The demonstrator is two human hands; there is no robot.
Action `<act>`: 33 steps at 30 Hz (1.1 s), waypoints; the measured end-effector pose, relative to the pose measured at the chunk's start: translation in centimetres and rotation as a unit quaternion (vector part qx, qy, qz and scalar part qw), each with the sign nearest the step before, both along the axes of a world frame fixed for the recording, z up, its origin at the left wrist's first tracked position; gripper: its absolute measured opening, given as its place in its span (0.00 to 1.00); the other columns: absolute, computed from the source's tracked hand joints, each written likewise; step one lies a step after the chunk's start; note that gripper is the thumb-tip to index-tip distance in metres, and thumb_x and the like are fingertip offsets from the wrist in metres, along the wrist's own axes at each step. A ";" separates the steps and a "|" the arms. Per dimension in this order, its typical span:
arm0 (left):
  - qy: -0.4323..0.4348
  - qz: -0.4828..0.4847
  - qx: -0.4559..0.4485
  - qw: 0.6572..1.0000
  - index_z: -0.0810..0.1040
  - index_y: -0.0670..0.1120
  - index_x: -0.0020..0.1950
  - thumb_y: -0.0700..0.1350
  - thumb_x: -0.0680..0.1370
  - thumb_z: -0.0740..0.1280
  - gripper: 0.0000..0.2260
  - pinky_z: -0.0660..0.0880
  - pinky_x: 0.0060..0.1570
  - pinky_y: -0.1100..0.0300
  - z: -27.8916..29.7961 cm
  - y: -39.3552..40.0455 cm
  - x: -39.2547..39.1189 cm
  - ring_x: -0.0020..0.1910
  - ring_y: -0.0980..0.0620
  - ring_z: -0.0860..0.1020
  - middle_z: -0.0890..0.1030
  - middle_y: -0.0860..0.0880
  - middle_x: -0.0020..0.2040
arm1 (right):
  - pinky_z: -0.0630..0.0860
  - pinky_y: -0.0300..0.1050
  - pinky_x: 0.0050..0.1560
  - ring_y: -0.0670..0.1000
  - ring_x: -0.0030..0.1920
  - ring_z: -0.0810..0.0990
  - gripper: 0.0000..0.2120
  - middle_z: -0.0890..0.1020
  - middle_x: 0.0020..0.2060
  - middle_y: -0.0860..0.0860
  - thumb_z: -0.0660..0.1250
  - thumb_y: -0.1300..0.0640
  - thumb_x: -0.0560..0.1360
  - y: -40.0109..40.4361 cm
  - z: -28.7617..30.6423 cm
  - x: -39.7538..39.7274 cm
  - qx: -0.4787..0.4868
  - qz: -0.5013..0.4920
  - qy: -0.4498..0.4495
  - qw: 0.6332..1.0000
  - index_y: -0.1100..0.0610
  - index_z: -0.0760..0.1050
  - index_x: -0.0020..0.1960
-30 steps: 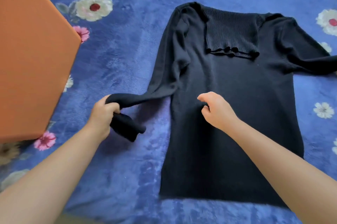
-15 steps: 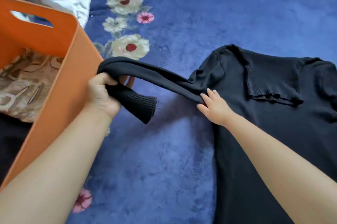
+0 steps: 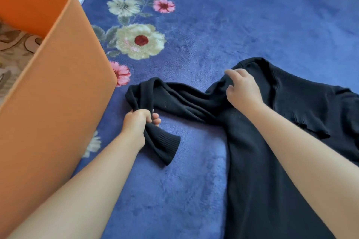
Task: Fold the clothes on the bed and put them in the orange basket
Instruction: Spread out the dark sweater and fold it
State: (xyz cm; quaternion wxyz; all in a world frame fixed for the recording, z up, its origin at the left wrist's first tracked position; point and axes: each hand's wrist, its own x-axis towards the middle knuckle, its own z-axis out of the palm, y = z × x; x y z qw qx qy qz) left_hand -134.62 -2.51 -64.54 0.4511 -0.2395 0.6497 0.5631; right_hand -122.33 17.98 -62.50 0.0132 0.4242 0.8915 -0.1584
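- Blue flowered blanket (image 3: 242, 15) covers the bed, and the black sweater (image 3: 262, 161) lies spread on it to the right, body flat and neck toward the far side.
- Its sleeve (image 3: 184, 100) now sags onto the blanket in a loose bunch; half a second ago it was lifted and stretched taut in the air toward the basket.
- Left hand (image 3: 138, 122) grips the sleeve just above the ribbed cuff (image 3: 165, 147), fingers curled round the cloth, and has dropped down to the blanket.
- Right hand (image 3: 241, 88) rests at the shoulder with fingers loosely bent, seemingly pinning the seam; a pinch cannot be confirmed.
- Judging by this, the sleeve is straightened and ready to fold across the body; folding has barely begun.
- Orange basket (image 3: 58, 93) stands at the left, near the sleeve, with patterned cloth (image 3: 15, 48) already inside.
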 end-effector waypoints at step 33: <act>0.013 0.013 0.075 0.997 0.68 0.42 0.59 0.27 0.72 0.45 0.22 0.76 0.40 0.55 -0.9 0.5 -0.3 0.47 0.40 0.77 0.76 0.44 0.44 | 0.41 0.45 0.72 0.50 0.75 0.41 0.26 0.43 0.76 0.52 0.51 0.53 0.82 -3.6 -2.5 5.1 -0.148 0.038 -0.044 0.987 0.55 0.46 0.76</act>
